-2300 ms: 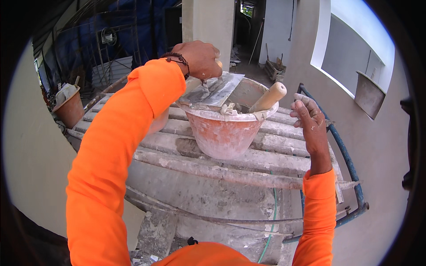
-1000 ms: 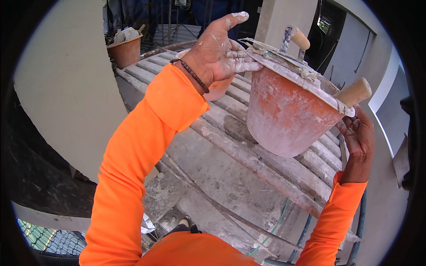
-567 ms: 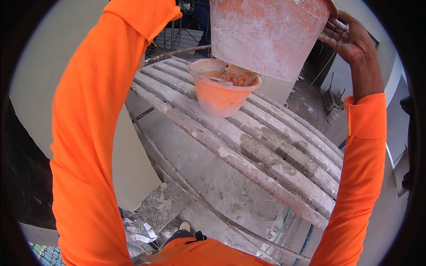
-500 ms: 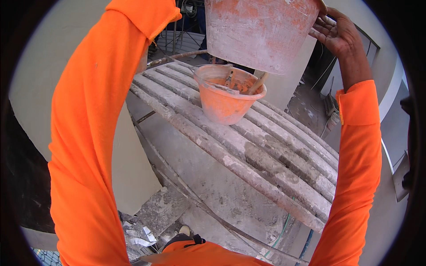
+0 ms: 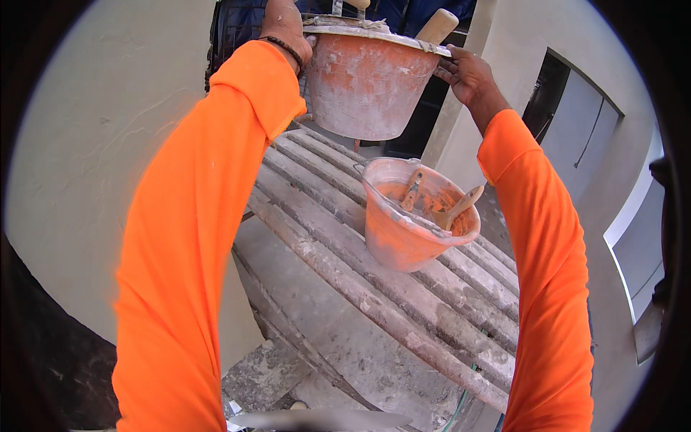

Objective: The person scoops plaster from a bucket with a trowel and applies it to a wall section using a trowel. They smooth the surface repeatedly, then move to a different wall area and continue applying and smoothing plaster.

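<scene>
Out in front, both arms raised, I hold a large mortar-crusted orange tub [image 5: 367, 86] by its rim. My left hand [image 5: 286, 27] grips the left edge, partly cut off by the picture's top. Around the right edge, the fingers of my right hand [image 5: 468, 75] are closed under the lip. A wooden-handled tool [image 5: 437, 27] and other handles poke up from the tub; their heads are hidden. Below it a smaller orange bucket [image 5: 403, 241] stands upright on the slats, apart from my hands. Inside lean a brush [image 5: 464, 204] and a mortar-smeared tool [image 5: 412, 191].
The slatted scaffold platform [image 5: 338, 263] runs diagonally, edged by a pipe. A plastered wall [image 5: 93, 144] rises close on the left, another wall with an opening [image 5: 612, 137] on the right. Rubble and a dusty floor [image 5: 338, 353] lie below.
The large tub now shows its rim and contents, and sits further left in view. Both hands stay on it. The small bucket appears lower and further right as the view has shifted.
</scene>
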A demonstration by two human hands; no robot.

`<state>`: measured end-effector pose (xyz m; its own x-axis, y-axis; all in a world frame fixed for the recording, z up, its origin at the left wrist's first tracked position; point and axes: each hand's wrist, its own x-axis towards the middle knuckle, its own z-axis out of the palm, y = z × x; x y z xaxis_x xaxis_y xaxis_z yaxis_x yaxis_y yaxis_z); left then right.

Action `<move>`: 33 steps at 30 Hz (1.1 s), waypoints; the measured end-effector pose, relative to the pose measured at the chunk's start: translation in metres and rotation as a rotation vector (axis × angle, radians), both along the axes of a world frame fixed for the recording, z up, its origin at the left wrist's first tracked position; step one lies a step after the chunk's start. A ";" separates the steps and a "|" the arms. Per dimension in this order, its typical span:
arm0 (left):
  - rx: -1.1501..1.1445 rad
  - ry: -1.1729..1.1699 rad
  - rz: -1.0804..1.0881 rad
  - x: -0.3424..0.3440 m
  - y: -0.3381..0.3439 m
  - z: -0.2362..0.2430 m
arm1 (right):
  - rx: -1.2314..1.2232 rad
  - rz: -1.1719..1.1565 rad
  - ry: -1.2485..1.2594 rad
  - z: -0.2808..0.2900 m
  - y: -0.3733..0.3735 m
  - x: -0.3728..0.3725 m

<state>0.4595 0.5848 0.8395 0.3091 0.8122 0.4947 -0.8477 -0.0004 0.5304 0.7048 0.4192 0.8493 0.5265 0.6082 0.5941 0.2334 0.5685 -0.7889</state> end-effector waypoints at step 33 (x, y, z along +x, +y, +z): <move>-0.274 0.190 0.054 -0.008 0.045 -0.174 | -0.962 0.243 -0.700 -0.102 0.021 0.082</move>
<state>0.4510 0.6300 0.6655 0.3279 0.9247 0.1935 -0.7364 0.1219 0.6655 0.7870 0.4397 0.7475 0.0833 0.9955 -0.0443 0.7469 -0.0918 -0.6586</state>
